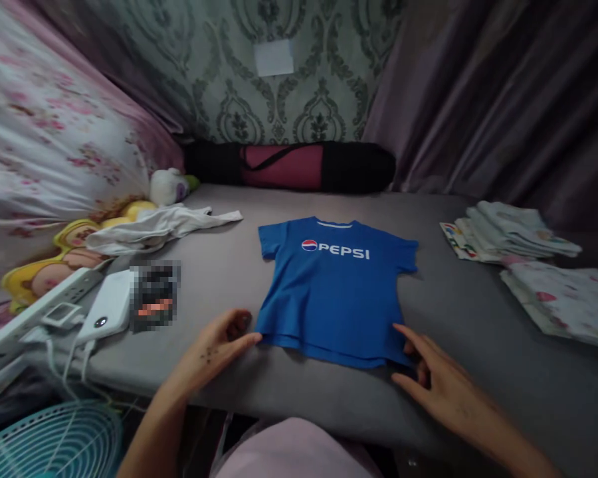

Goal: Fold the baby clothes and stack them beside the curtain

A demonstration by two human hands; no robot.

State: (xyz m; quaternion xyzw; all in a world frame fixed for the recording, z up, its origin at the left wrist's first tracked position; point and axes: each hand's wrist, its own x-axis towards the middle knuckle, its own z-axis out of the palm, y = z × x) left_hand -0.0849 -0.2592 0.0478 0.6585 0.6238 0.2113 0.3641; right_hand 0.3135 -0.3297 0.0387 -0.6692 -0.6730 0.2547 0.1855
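A small blue Pepsi T-shirt [335, 292] lies flat, front up, on a grey surface [289, 392], its collar pointing away from me. My left hand [218, 345] rests at the shirt's lower left hem corner, fingers curled with the tips touching the cloth. My right hand [436, 378] sits at the lower right hem corner, fingers spread and touching the edge. Neither hand has lifted the fabric.
A white garment [154, 227] lies at the back left beside a soft toy [168, 186]. A white power bank [108, 309] and a power strip [34, 307] sit at left. Folded cloths [513, 234] and another stack [563, 302] lie at right. A rolled mat [289, 166] runs along the wall; a fan [50, 441] stands below.
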